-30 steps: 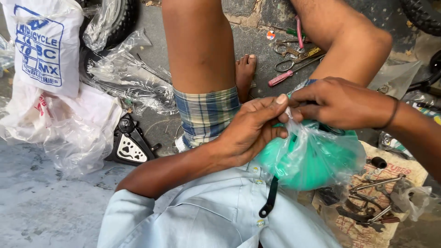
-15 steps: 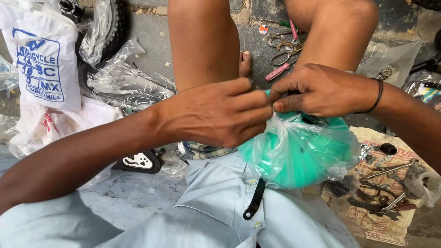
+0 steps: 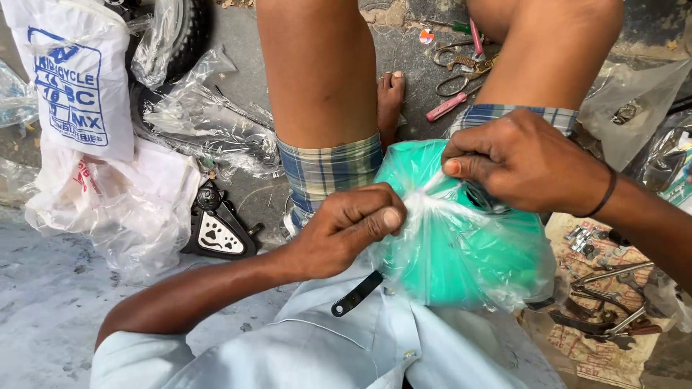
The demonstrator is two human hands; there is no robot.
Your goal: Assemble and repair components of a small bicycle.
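Observation:
A rounded green object wrapped in a clear plastic bag [image 3: 461,245] rests in my lap, between my knees. My left hand [image 3: 346,230] pinches the bag's clear film at its left side, thumb pressed on the plastic. My right hand [image 3: 519,162] grips the film at the bag's top, fingers curled, a dark band on the wrist. The two hands pull the plastic apart between them. What the green thing is cannot be told through the wrap.
White printed bags [image 3: 79,86] and crumpled clear plastic [image 3: 194,122] lie at left beside a black pedal-shaped part [image 3: 216,234]. Scissors and a pink-handled tool [image 3: 454,72] lie on the ground ahead. Pliers and wrenches [image 3: 605,302] rest on paper at right.
Both hands have shifted from bunched together over the bag's top to apart, stretching the plastic. The left arm has drawn back lower, and the green bag shows more fully.

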